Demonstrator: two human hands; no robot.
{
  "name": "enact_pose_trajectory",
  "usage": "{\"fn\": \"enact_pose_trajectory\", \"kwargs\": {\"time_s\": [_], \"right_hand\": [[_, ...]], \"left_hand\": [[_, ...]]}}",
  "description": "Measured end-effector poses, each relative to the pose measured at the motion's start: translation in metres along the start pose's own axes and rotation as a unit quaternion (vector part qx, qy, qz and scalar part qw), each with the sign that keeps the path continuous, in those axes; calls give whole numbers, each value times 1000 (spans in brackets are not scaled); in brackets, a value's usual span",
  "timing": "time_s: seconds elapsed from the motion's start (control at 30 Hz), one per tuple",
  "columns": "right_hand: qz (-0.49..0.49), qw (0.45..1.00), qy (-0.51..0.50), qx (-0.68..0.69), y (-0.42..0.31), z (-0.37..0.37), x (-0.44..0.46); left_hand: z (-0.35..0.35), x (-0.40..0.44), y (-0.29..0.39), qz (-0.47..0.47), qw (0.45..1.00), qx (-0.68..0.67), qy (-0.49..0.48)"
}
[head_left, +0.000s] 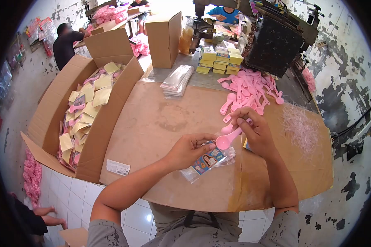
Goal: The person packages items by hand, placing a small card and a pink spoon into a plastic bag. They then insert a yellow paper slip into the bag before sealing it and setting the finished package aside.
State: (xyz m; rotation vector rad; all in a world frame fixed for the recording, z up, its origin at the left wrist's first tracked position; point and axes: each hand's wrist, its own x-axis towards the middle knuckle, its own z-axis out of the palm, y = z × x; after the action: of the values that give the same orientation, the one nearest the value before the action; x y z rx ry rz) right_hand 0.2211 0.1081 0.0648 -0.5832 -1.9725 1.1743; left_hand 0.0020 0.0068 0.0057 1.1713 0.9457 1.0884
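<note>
My right hand (253, 129) grips a pink spoon (224, 142) by its handle, with the bowl end toward my left hand. My left hand (190, 151) pinches the top of a clear plastic bag (191, 174) that holds a printed blue card (208, 161). The spoon's bowl is at the bag's upper end; whether it touches the bag I cannot tell. Just beyond my right hand lies a pile of pink spoons (249, 90). Part of another blue and yellow item shows beside my right wrist.
An open carton (121, 88) on the left holds many packed bags. Flat clear bags (177, 80), card stacks (218, 59), a closed box (163, 39) and a black machine (274, 43) stand behind. Plastic shreds (301, 127) lie right. Other people sit at the back and lower left.
</note>
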Motion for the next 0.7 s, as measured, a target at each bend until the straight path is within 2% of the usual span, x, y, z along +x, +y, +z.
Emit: {"fn": "enact_pose_trajectory", "kwargs": {"time_s": [0.13, 0.23, 0.33, 0.43, 0.47, 0.57, 0.6, 0.7], "right_hand": [[-3, 998, -42, -40, 2, 2, -2], [1, 999, -44, -15, 3, 11, -6], [-64, 993, -89, -38, 4, 26, -10], [36, 966, -217, 137, -11, 33, -21], [54, 942, -249, 217, -1, 36, -20], [16, 926, -213, 310, -1, 11, -7], [22, 948, -174, 266, -9, 7, -3], [-80, 967, -240, 9, -22, 2, -2]], "left_hand": [[-1, 1, -10, 45, 999, -10, -4], [1, -1, -2, 12, 1000, -8, -14], [1, -4, 11, -71, 997, 35, -28], [-1, 0, -14, 71, 992, -82, -64], [-4, -1, -11, 43, 993, -81, -79], [-10, -8, 6, -24, 987, -99, -124], [-9, -11, 14, -35, 982, -118, -140], [-8, -11, 14, -37, 972, -144, -180]]}}
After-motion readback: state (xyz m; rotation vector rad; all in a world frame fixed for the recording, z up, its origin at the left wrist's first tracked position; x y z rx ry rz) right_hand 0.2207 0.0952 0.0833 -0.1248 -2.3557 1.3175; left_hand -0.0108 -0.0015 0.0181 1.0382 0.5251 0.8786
